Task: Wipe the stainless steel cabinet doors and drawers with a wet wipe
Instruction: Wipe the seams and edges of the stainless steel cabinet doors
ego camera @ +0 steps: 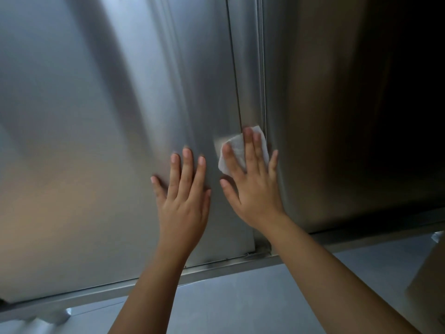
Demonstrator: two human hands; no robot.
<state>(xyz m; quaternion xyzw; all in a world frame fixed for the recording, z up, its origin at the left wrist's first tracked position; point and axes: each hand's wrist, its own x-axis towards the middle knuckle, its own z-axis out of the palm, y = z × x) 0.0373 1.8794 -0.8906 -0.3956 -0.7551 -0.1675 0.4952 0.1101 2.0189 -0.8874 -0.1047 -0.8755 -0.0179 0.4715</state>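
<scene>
Two hands were flat on the steel, and neither grip was clenched. Your left hand (185, 201) rested with straight, spread fingers on the left cabinet door (84, 116), holding nothing. Your right hand (255, 189) pressed the wet wipe (237, 147) against the metal with straight fingers (250, 153), not curled round it.

The wipe lay under those fingertips, at the right edge of the left door, overlapping the vertical strip (250, 68) between the doors. That strip's long axis ran straight up and away from your right hand, so a stroke along it would likely have gone upward. The right cabinet door (337, 116) lay just beyond your little finger. Your right hand was the nearer one to both; your left sat just beside the wipe without touching it.

Part of the wipe was hidden under your fingers and palm. The door tops were cut off, and the right door faded into deep shadow. No handle or drawer could be made out. Below the bottom rail (216, 268), a pale object (428, 273) at the right edge was cut off and hard to identify.
</scene>
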